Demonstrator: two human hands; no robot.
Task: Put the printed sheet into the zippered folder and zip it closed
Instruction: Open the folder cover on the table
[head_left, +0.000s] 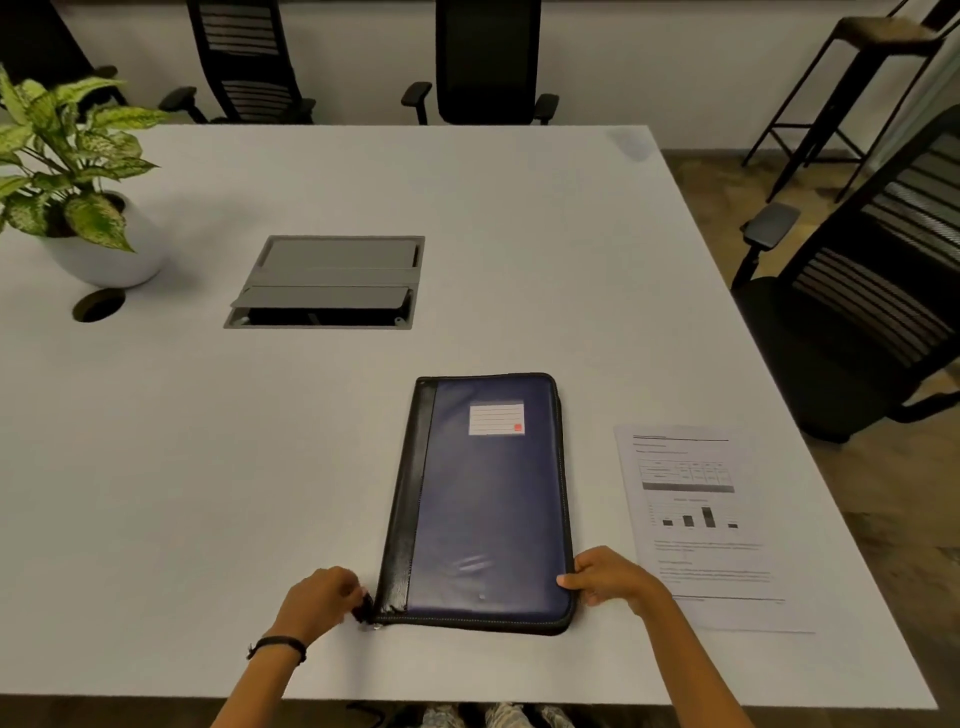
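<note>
Looking down through the head camera, I see the zippered folder (488, 499) lying flat on the white counter (260, 467), close to the near edge, with its cover down and its long sides running away from me. The cover is dark blue with a black spine strip along its left side and a white lined label (496, 418) near its far end.

My left hand (324, 597) sits at the folder's near left corner. Its fingers (349, 586) are curled and pinch a small dark piece there, which I take to be the zipper pull (365, 609), though it is too small to be sure. A dark wristband (278, 647) circles that wrist.

My right hand (608, 574) grips the folder's near right corner, thumb on top of the cover and the other fingers curled against the edge.

The printed sheet (696, 525) lies flat on the counter just right of the folder, apart from it, face up, showing a table, a bar chart and lines of text. The right hand's wrist lies over its near left part.

Farther off, a grey cable hatch (332, 283) is set into the counter with its near flap raised. To the far left stand a potted plant (67, 171) in a white pot and, just near of it, a round grommet hole (98, 305). Black office chairs (488, 62) line the far side, and another chair (857, 322) stands to the right.
</note>
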